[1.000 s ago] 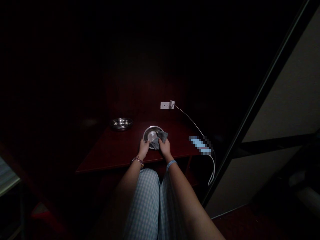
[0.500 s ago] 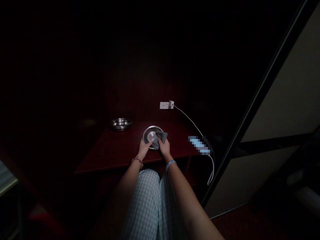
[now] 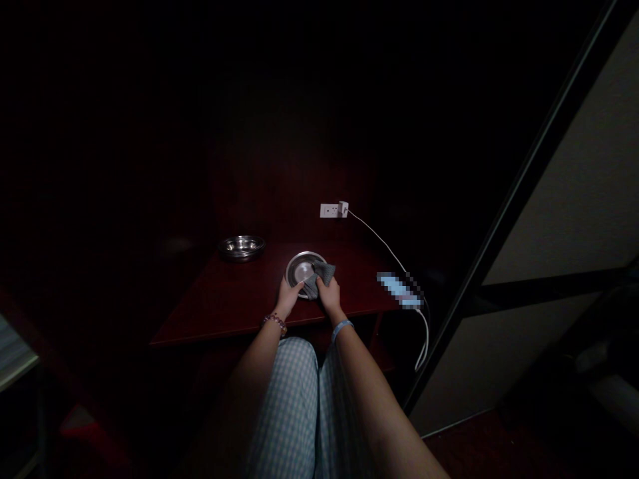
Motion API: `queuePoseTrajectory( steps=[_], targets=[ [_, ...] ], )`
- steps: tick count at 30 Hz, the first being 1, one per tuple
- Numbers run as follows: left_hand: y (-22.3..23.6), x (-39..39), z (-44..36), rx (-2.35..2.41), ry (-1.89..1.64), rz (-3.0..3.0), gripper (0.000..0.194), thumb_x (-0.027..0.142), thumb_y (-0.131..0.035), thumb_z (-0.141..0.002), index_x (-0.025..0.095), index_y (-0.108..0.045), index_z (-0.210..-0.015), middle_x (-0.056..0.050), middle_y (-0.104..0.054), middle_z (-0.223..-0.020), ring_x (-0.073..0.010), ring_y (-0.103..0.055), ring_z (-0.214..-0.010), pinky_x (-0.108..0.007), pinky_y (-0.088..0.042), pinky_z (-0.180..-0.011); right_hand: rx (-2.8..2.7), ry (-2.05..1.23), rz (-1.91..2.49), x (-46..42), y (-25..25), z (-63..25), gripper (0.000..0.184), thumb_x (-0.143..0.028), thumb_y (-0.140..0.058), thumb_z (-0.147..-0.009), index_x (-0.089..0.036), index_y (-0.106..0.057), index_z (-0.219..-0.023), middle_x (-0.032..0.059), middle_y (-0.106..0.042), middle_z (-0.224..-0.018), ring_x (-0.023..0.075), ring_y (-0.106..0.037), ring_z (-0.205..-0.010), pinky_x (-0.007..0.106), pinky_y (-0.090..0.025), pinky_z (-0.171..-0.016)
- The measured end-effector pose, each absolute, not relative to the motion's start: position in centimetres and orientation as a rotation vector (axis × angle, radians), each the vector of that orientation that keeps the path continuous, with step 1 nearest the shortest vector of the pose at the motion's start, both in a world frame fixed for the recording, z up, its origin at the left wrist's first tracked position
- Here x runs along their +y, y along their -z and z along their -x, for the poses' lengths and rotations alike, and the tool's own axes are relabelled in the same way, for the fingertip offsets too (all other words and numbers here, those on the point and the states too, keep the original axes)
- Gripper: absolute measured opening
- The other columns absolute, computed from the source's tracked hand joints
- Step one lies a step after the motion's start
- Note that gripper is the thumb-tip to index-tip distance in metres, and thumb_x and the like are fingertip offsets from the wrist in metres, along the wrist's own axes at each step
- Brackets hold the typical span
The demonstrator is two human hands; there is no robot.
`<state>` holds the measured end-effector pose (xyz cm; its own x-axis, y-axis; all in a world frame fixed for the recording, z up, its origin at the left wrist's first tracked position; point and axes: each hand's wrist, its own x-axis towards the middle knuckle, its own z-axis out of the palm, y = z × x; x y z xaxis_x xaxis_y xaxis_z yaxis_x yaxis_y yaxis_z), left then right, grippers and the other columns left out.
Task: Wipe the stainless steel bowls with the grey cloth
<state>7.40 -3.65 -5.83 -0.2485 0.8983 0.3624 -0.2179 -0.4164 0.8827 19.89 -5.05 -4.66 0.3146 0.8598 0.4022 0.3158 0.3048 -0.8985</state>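
Observation:
A shiny metal bowl (image 3: 301, 271) is tilted towards me over the front of the dark red desk (image 3: 210, 303). My left hand (image 3: 287, 297) grips its left rim, thumb on the inside and the other fingers hidden behind. On the bowl's right side, my right hand (image 3: 329, 294) is closed on a grey cloth (image 3: 323, 271), pressing it over the rim with the thumb on top. Part of the cloth lies inside the bowl. Further back on the left of the desk sits a small stack of metal bowls (image 3: 242, 247).
A white wall socket (image 3: 329, 211) with a charger (image 3: 343, 209) is behind the bowl. From it a white cable (image 3: 377, 236) runs down to a pixelated light-blue object (image 3: 399, 291) on the right. A dark-framed pale panel (image 3: 559, 226) stands at the right. My checked trousers (image 3: 294, 399) are below.
Hands, bowl and cloth hold nearly the same pose. The whole view has shifted very slightly.

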Motion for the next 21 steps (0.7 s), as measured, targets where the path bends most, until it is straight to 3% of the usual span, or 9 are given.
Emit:
queuePoseTrajectory(
  steps=[9,21],
  targets=[
    [5.55,-3.68,-7.41,0.968,-1.779,-1.14,0.042,0.007,-0.065,-0.067,0.016,-0.058,-0.108,-0.008,-0.065,-0.111,-0.0201,-0.059,-0.109,-0.039,-0.038,-0.104,-1.26,-0.522,1.24,-4.96,4.83,-19.87,0.029,-0.029,-0.054,-0.08,-0.016,-0.065,-0.103,0.0092,-0.071,-0.101,0.0223,-0.066,-0.095,0.031,-0.049,-0.086],
    [5.5,-4.14,-7.37,0.908,-1.769,-1.14,0.05,0.007,-0.068,-0.061,0.014,-0.056,-0.109,-0.01,-0.064,-0.112,-0.0207,-0.06,-0.106,-0.04,-0.038,-0.103,-1.248,-0.524,1.252,-5.07,4.65,-19.85,0.029,-0.029,-0.054,-0.08,-0.016,-0.065,-0.103,0.0096,-0.071,-0.101,0.023,-0.066,-0.095,0.031,-0.049,-0.086]
  ],
)
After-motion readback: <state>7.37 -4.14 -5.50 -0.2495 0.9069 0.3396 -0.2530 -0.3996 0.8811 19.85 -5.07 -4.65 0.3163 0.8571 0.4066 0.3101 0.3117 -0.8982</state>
